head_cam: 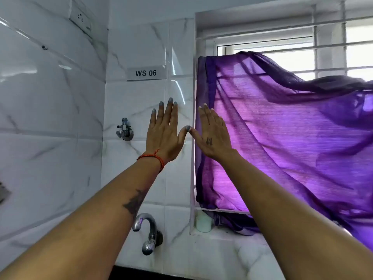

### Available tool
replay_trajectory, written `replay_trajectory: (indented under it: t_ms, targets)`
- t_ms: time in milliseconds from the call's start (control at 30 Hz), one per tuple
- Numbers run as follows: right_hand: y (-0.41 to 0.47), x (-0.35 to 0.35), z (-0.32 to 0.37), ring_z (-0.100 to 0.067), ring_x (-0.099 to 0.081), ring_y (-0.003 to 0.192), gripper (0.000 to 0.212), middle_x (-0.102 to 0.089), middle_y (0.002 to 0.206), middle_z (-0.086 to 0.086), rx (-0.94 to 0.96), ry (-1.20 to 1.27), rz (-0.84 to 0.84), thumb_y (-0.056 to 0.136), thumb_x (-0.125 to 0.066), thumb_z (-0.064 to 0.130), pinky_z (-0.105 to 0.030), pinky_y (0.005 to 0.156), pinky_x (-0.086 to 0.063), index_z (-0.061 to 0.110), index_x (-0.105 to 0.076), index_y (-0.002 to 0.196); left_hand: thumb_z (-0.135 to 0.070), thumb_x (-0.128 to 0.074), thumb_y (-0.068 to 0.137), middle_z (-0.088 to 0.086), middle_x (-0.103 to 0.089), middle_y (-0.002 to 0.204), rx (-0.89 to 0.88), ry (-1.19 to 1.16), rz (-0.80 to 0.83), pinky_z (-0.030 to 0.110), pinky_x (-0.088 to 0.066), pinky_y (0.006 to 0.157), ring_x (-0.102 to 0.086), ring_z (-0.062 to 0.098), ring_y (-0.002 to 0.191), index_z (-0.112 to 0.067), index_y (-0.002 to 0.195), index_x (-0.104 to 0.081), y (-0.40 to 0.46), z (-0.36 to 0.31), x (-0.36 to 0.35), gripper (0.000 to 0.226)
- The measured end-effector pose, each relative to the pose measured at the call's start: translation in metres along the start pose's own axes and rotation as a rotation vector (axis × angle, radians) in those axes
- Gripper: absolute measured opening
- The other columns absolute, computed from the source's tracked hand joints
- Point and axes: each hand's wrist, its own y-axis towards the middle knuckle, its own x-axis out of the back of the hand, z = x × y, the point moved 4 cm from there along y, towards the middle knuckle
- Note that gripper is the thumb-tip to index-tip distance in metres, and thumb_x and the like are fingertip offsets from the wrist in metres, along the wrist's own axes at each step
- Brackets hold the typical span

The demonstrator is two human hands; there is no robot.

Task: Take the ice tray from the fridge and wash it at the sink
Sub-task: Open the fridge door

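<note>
Both my arms are stretched out in front of me toward the tiled wall. My left hand (164,132) is raised with fingers straight and spread, back of the hand toward me, a red thread at its wrist. My right hand (214,134) is beside it, also flat with straight fingers, and the two thumb tips touch. Neither hand holds anything. No ice tray, fridge or sink basin shows in this view. A chrome tap (146,225) sticks out of the wall below my left forearm.
White marble-look tiles cover the wall, with a "WS 06" label (146,73) and a small angle valve (125,129). A purple cloth (282,138) hangs over the barred window at right. A white cup (203,222) stands on the sill. A power socket (80,18) sits high left.
</note>
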Motion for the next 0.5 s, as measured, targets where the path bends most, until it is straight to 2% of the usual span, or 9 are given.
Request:
replay_trajectory:
  t_ms: [167, 300, 500]
  targets:
    - [-0.021, -0.013, -0.001, -0.022, -0.009, 0.147, 0.068, -0.01, 0.16, -0.004, 0.017, 0.068, -0.009, 0.097, -0.036, 0.05, -0.041, 0.119, -0.009, 0.015, -0.014, 0.151, -0.046, -0.027, 0.1, 0.002, 0.007, 0.159, 0.053, -0.018, 0.052, 0.034, 0.008, 0.117, 0.01, 0.022, 0.147, -0.013, 0.15, 0.005, -0.023, 0.001, -0.002, 0.068]
    - [-0.041, -0.028, 0.002, -0.022, -0.014, 0.145, 0.067, -0.015, 0.159, -0.005, 0.037, 0.113, 0.006, 0.096, -0.037, 0.05, -0.04, 0.119, -0.013, 0.014, -0.018, 0.15, -0.049, -0.024, 0.097, 0.003, 0.002, 0.16, 0.111, -0.007, 0.106, 0.037, 0.002, 0.119, 0.005, 0.023, 0.147, -0.014, 0.151, 0.0, -0.05, 0.005, -0.001, 0.068]
    - [-0.086, -0.052, 0.026, -0.023, -0.017, 0.145, 0.066, -0.019, 0.157, -0.006, 0.061, 0.222, 0.063, 0.097, -0.038, 0.049, -0.039, 0.118, -0.016, 0.012, -0.022, 0.149, -0.048, -0.027, 0.099, 0.001, -0.001, 0.16, 0.236, 0.041, 0.201, 0.04, 0.002, 0.119, 0.001, 0.023, 0.148, -0.017, 0.151, -0.002, -0.103, 0.017, 0.014, 0.066]
